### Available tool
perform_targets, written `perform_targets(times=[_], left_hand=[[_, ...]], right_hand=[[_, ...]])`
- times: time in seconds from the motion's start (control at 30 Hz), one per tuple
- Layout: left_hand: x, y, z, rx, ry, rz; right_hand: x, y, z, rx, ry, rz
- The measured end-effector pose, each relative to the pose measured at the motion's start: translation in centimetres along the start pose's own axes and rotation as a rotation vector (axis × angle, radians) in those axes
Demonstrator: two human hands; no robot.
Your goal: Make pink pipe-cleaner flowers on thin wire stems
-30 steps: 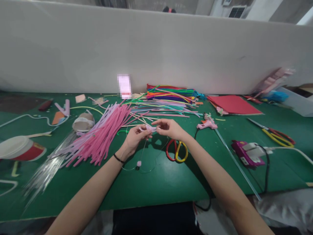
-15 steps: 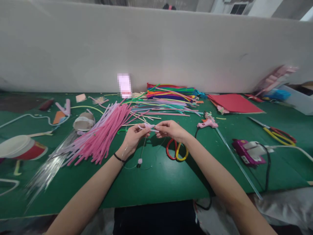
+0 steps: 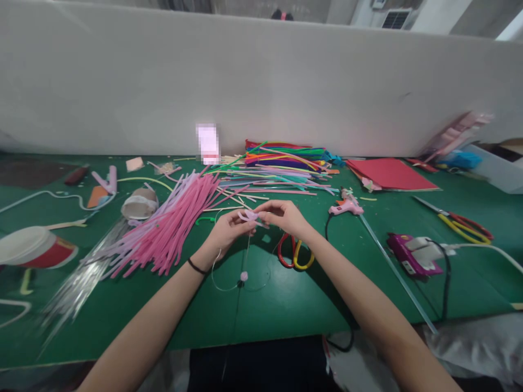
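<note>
Both my hands meet over the middle of the green table, fingers pinched on a small pale-lilac pipe cleaner piece (image 3: pixel 250 215). My left hand (image 3: pixel 227 228) grips it from the left, with a thin wire loop curving below the wrist. My right hand (image 3: pixel 286 216) pinches the other side between thumb and forefinger. Below them hangs a thin wire with a small pale pink ball (image 3: pixel 244 276) at its lower end. Scissors with red and yellow handles (image 3: pixel 295 251) lie just under my right hand, their blades hidden. To the left lies a bundle of pink pipe cleaners (image 3: pixel 180 223).
Behind my hands are more coloured pipe cleaners (image 3: pixel 286 158). To the right lie a pink glue gun (image 3: pixel 346 207) with a long glue stick, a purple power adapter (image 3: pixel 411 255), and a second pair of scissors (image 3: pixel 461 222). A white-and-red tub (image 3: pixel 57 251) stands left, near metal wires (image 3: pixel 87 277).
My hands have drawn closer together around the lilac piece, the left one shifting slightly right. The hanging ball and wire have swung a little to the right.
</note>
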State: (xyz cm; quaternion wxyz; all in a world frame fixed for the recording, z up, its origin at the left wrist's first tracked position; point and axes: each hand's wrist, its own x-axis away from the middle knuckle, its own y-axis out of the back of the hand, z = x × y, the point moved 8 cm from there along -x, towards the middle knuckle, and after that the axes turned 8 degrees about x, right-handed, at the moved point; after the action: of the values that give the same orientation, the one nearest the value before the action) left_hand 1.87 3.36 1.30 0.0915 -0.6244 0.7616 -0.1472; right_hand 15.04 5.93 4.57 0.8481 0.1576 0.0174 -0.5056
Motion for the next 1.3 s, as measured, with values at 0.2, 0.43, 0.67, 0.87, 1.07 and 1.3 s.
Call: perform_targets(times=[0.2, 0.43, 0.67, 0.87, 1.07, 1.3], left_hand=[[0.1, 0.2, 0.9, -0.055, 0.095, 0.041], [0.0, 0.6, 1.2, -0.040, 0.105, 0.017], [-0.1, 1.1, 1.1, 0.030, 0.121, -0.009], [-0.3, 0.7, 1.2, 0.016, 0.089, -0.005], [-0.3, 0.0, 1.6, -0.027, 0.076, 0.011], [-0.5, 0.4, 2.2, -0.034, 0.064, -0.017]], right_hand=[[-0.2, 0.4, -0.4, -0.026, -0.018, -0.060], [-0.3, 0.2, -0.5, -0.043, -0.040, -0.077], [-0.2, 0.0, -0.7, -0.025, -0.053, -0.075], [-0.2, -0.4, -1.0, 0.019, -0.046, -0.004], [0.1, -0.5, -0.4, 0.120, -0.027, 0.064], [1.3, -1.3, 2.4, 0.687, 0.187, 0.079]])
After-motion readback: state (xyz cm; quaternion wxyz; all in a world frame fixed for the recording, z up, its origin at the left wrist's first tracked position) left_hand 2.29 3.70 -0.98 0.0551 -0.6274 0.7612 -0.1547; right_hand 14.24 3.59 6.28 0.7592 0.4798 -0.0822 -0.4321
